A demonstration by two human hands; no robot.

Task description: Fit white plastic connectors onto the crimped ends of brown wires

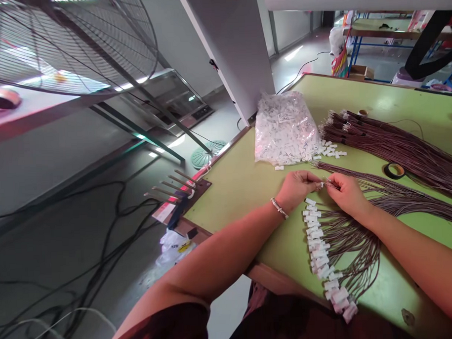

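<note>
The tabletop [241, 188] is carrying brown wire bundles [396, 148] fanning rightward and a bag of white connectors [284, 130] spilling loose pieces toward the near edge, both lying within reach. Just above a row of capped wires [319, 245], the left hand [295, 189] and right hand [347, 192] are meeting. The left fingers are pinching closed on what seems a small connector [320, 185] and the right on a wire end [328, 182], steadying them tip to tip.
</note>
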